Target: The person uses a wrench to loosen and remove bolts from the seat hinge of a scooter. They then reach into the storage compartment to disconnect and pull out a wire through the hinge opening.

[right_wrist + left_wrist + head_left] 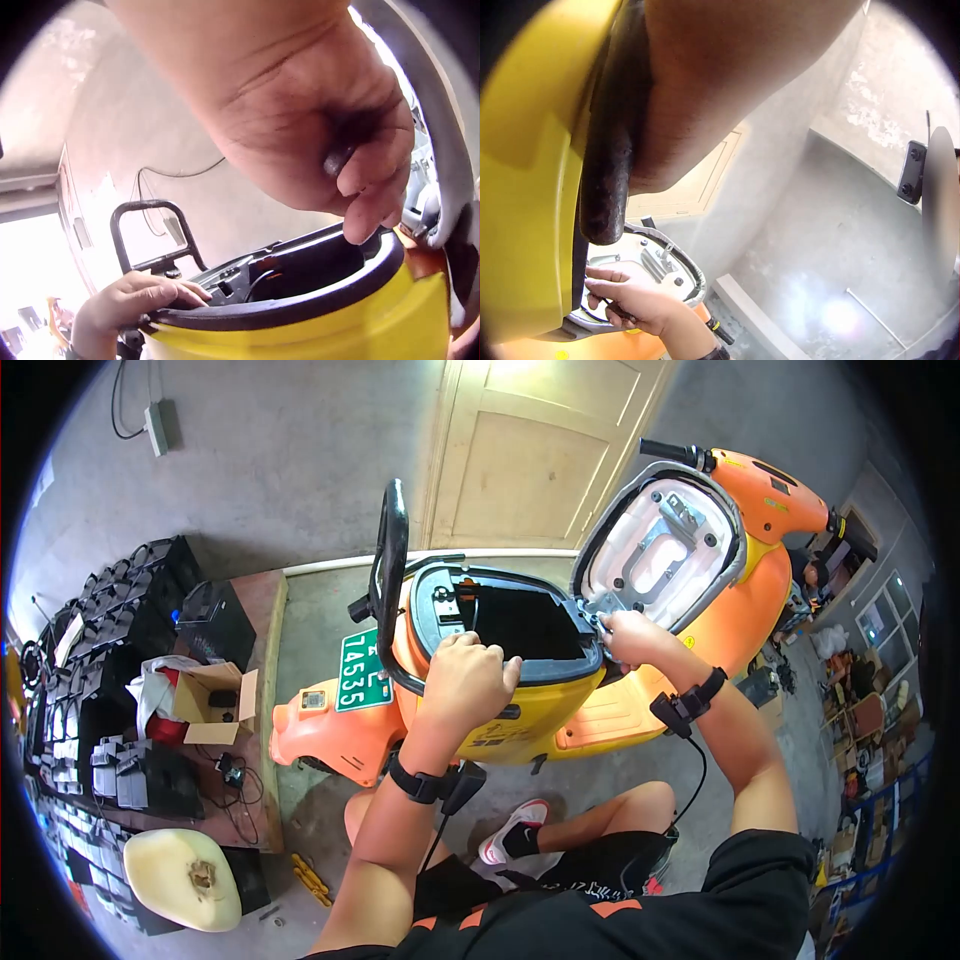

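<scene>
The seat (665, 545) is raised; the left hand (465, 680) grips the compartment rim (556, 669), the right hand (635, 638) pinches a small dark part (337, 160); work there looks unfinished.

The grey concrete floor (320, 610) carries an orange-and-yellow scooter (520, 710); at the left a low wooden desk (262, 620) stands on it, with black batteries (215, 622) and an open cardboard box (205, 695) on top; a cream seat cushion (185, 878) sits by the desk's near end, with small yellow pieces (310, 880) on the floor just beside it.
</scene>
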Motion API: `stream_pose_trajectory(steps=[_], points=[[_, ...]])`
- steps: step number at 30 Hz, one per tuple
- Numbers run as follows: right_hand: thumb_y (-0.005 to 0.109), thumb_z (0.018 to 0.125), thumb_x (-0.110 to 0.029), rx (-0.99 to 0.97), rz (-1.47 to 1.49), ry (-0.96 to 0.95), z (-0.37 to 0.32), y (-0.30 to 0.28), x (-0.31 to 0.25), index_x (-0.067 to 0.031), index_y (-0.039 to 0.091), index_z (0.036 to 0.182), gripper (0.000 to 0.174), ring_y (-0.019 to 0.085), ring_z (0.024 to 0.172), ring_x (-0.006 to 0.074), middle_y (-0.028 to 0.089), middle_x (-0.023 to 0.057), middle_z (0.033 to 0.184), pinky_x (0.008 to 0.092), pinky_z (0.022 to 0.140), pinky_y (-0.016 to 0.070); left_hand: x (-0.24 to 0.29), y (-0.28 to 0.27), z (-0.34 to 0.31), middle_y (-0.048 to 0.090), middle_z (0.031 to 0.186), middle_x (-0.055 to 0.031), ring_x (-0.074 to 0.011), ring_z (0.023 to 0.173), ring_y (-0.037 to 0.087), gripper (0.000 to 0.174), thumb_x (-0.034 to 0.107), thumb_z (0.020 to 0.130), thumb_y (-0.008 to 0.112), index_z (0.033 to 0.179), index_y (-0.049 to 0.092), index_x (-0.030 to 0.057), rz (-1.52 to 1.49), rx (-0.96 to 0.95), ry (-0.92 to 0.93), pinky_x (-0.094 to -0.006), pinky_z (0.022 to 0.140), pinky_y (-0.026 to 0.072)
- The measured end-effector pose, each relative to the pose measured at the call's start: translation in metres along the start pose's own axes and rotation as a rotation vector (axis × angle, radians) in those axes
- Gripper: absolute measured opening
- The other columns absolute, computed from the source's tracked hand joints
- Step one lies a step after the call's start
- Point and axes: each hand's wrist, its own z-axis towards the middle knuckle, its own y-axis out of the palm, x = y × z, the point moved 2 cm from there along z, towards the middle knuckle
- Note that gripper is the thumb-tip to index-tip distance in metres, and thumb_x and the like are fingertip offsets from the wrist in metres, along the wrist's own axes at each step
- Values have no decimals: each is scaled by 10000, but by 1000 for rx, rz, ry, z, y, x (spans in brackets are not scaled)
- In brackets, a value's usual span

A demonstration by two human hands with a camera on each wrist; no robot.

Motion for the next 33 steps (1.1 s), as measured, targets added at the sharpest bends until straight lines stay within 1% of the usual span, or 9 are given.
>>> stream_pose_trajectory(steps=[4,6,14,17,20,21,22,25,33], points=[[467,998,-73,-58,-40,58,1,-1,-2,70,496,1438,463,719,556,250,719,196,815,362,524,601,0,-3,0,735,833,-147,-308,992,668,424,345,994,564,825,764,11,-7,-4,7,-437,999,464],[419,947,5,-20,-10,-18,-6,-3,-4,78,589,1038,205,728,575,256,717,197,743,371,522,612,1,-3,0,734,831,-146,-307,988,669,423,344,994,563,828,765,11,4,-7,6,-437,998,466],[437,962,-41,5,34,-19,-1,6,-2,119,581,1017,222,713,552,266,712,200,740,384,516,599,0,1,0,737,836,-148,-302,993,675,419,343,994,564,842,770,10,20,14,15,-441,994,469],[516,992,-180,-1,196,71,4,17,-9,149,591,903,348,717,575,255,718,192,745,379,526,594,2,0,0,739,842,-150,-300,1007,675,419,345,994,566,850,772,9,18,-5,-10,-440,996,468],[533,1018,-244,49,653,116,6,24,-22,148,599,1026,397,732,616,264,735,202,824,363,552,602,1,0,1,740,846,-151,-300,1007,676,415,344,992,569,852,772,10,29,-10,-12,-440,995,468],[554,1048,-251,-79,790,46,23,25,-12,95,471,1242,406,757,764,312,681,233,1072,326,588,619,2,1,0,741,848,-151,-300,1005,676,414,345,991,571,852,772,11,27,3,-5,-441,994,469],[554,1048,-251,-84,795,41,29,24,-17,95,471,1242,406,757,764,312,681,233,1072,326,588,619,2,1,0,741,850,-150,-301,1004,676,413,346,989,573,852,772,12,25,16,2,-441,993,470],[483,1053,-183,6,1351,117,41,25,-38,109,364,1394,464,742,907,375,623,328,1176,404,758,657,2,1,-1,741,852,-151,-300,1001,674,412,347,988,575,850,771,13,29,13,3,-440,992,469],[403,1075,-198,202,1646,122,121,29,-26,85,376,1351,396,720,939,403,516,326,1297,424,718,672,3,-2,0,739,849,-150,-301,992,671,412,346,991,570,840,769,18,23,-12,3,-439,991,469]])
